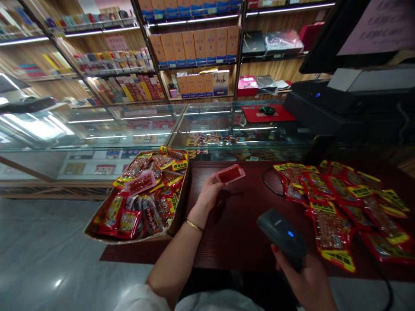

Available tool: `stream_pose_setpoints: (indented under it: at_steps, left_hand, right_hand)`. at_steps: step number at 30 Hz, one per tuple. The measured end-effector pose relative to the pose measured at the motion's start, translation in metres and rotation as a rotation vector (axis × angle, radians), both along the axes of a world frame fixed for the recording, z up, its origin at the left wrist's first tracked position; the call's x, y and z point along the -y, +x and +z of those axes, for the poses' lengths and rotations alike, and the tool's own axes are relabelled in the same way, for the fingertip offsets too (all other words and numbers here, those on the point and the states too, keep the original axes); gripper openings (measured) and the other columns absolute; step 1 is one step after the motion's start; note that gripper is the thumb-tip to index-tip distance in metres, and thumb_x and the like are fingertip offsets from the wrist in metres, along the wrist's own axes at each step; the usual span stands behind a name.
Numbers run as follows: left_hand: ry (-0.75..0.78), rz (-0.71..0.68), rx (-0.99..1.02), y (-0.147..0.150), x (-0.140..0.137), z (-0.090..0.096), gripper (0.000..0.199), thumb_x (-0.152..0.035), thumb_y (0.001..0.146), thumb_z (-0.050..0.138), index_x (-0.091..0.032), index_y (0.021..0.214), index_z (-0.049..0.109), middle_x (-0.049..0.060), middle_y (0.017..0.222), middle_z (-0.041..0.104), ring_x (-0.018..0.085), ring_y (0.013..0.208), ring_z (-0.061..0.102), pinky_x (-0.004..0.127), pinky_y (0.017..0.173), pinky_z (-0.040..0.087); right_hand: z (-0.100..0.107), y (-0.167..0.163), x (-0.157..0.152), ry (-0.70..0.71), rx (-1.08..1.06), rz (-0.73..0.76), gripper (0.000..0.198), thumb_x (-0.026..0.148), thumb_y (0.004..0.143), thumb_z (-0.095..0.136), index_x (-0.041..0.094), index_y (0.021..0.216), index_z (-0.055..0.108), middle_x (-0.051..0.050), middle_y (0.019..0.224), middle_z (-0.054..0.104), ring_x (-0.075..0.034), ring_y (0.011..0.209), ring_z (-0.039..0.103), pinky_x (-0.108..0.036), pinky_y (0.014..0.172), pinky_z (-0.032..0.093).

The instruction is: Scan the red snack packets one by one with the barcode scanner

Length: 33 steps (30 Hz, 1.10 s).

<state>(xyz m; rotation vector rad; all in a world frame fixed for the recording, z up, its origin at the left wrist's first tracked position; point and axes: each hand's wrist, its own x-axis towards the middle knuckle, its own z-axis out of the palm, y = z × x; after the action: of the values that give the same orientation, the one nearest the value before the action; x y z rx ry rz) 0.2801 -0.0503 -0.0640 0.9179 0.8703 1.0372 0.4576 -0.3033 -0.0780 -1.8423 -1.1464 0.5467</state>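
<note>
My left hand [210,192] pinches a small red snack packet [229,173] by its near end, holding it just above the dark red counter [227,233]. In my right hand [306,276] is a black barcode scanner [281,235] with a blue light on top, its head tilted toward the left. Left of my left arm stands a cardboard box [175,226] full of red and yellow snack packets [167,203]. Another clear-edged packet [140,182] lies on top of them. To the right of the scanner, a loose pile of similar snack packets [327,229] spreads over the counter.
Beyond the counter runs a glass display case [142,125], with a mouse [267,110] on a red mat [251,114]. A monitor [324,39] and a black machine [317,108] stand at upper right. A black cable [267,183] lies near the pile. Stocked shelves line the back.
</note>
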Motion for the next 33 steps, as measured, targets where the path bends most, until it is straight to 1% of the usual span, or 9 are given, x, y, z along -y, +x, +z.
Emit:
stream_pose_setpoints:
  at_steps: [4, 8, 14, 16, 20, 24, 28, 30, 33]
  left_hand:
    - [0.201, 0.066, -0.262, -0.005, -0.002, -0.022, 0.009, -0.012, 0.064, 0.069, -0.018, 0.068, 0.074, 0.011, 0.110, 0.077, 0.025, 0.116, 0.069, 0.037, 0.105, 0.049]
    - [0.116, -0.023, -0.276, -0.009, -0.006, -0.028, 0.012, -0.016, 0.066, 0.064, -0.018, 0.070, 0.076, 0.006, 0.086, 0.078, 0.021, 0.088, 0.073, 0.035, 0.088, 0.056]
    - [0.032, -0.175, -0.252, -0.013, -0.006, -0.023, 0.028, -0.027, 0.076, 0.062, -0.016, 0.092, 0.082, 0.008, 0.093, 0.079, 0.021, 0.085, 0.071, 0.027, 0.073, 0.056]
    - [0.051, -0.156, -0.254, -0.011, -0.003, -0.023, 0.034, -0.024, 0.073, 0.066, -0.015, 0.103, 0.081, 0.006, 0.090, 0.077, 0.018, 0.080, 0.069, 0.024, 0.070, 0.054]
    - [0.120, -0.136, -0.254, -0.005, 0.003, -0.025, 0.067, -0.009, 0.063, 0.067, -0.019, 0.129, 0.071, -0.002, 0.081, 0.071, 0.012, 0.070, 0.063, 0.022, 0.069, 0.051]
    - [0.243, -0.107, -0.531, -0.007, 0.009, -0.016, 0.032, -0.010, 0.066, 0.065, -0.017, 0.095, 0.078, 0.001, 0.082, 0.071, 0.015, 0.075, 0.064, 0.024, 0.071, 0.050]
    - [0.437, -0.085, -0.858, -0.014, 0.010, -0.005, 0.005, -0.015, 0.071, 0.068, -0.019, 0.072, 0.070, 0.001, 0.069, 0.065, 0.017, 0.070, 0.060, 0.028, 0.072, 0.049]
    - [0.354, -0.066, -0.805, -0.014, 0.010, -0.005, 0.008, -0.014, 0.071, 0.068, -0.019, 0.078, 0.069, 0.000, 0.070, 0.065, 0.017, 0.069, 0.061, 0.027, 0.070, 0.049]
    - [0.068, -0.042, -0.445, -0.007, 0.010, -0.009, 0.026, -0.011, 0.072, 0.067, -0.018, 0.097, 0.068, 0.003, 0.087, 0.073, 0.018, 0.078, 0.069, 0.027, 0.068, 0.053]
  right_hand:
    - [0.000, -0.004, -0.003, -0.016, -0.019, -0.030, 0.056, 0.076, 0.084, 0.066, 0.025, 0.059, 0.064, -0.004, 0.058, 0.072, -0.022, 0.053, 0.068, -0.031, 0.060, 0.056]
    - [0.001, -0.007, -0.008, -0.023, -0.024, -0.011, 0.057, 0.077, 0.083, 0.066, 0.025, 0.061, 0.065, -0.003, 0.055, 0.070, -0.022, 0.052, 0.067, -0.030, 0.057, 0.056]
    - [0.010, -0.010, -0.014, -0.021, -0.030, -0.007, 0.051, 0.072, 0.084, 0.067, 0.025, 0.065, 0.068, -0.003, 0.055, 0.070, -0.023, 0.053, 0.067, -0.031, 0.062, 0.058]
    - [0.012, -0.012, -0.015, -0.019, -0.027, -0.011, 0.050, 0.072, 0.084, 0.068, 0.026, 0.066, 0.069, -0.003, 0.054, 0.070, -0.024, 0.054, 0.069, -0.032, 0.064, 0.058]
    - [0.013, -0.015, -0.016, -0.026, -0.012, -0.012, 0.049, 0.071, 0.084, 0.068, 0.027, 0.063, 0.066, -0.003, 0.051, 0.068, -0.026, 0.058, 0.072, -0.033, 0.067, 0.059]
    - [0.013, -0.016, -0.017, -0.010, -0.024, -0.018, 0.047, 0.068, 0.083, 0.069, 0.027, 0.062, 0.065, -0.002, 0.052, 0.067, -0.027, 0.060, 0.072, -0.032, 0.068, 0.058]
    - [0.014, -0.016, -0.017, -0.015, -0.023, -0.014, 0.045, 0.067, 0.083, 0.070, 0.027, 0.062, 0.065, -0.002, 0.052, 0.067, -0.027, 0.062, 0.073, -0.033, 0.070, 0.058]
    - [0.015, -0.016, -0.017, -0.022, -0.022, -0.005, 0.046, 0.067, 0.083, 0.070, 0.027, 0.063, 0.067, -0.003, 0.053, 0.068, -0.027, 0.062, 0.073, -0.033, 0.071, 0.059]
    - [0.015, -0.016, -0.017, -0.026, -0.017, 0.002, 0.047, 0.069, 0.084, 0.070, 0.026, 0.066, 0.070, -0.003, 0.054, 0.070, -0.026, 0.059, 0.071, -0.032, 0.071, 0.059]
